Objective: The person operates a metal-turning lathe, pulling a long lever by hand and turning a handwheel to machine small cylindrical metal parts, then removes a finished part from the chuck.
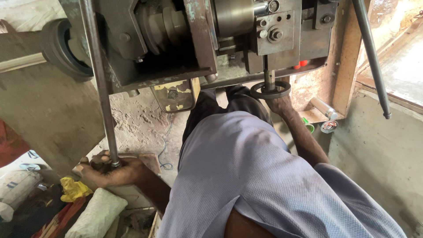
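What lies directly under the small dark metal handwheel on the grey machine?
The right hand sits directly under the dark metal handwheel, gripping it from below. The handwheel covers the fingertips, and the grey machine hides its shaft's upper end.

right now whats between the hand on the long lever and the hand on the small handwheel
In the head view, the person's own torso in a blue-grey shirt lies between the left hand and the right hand.
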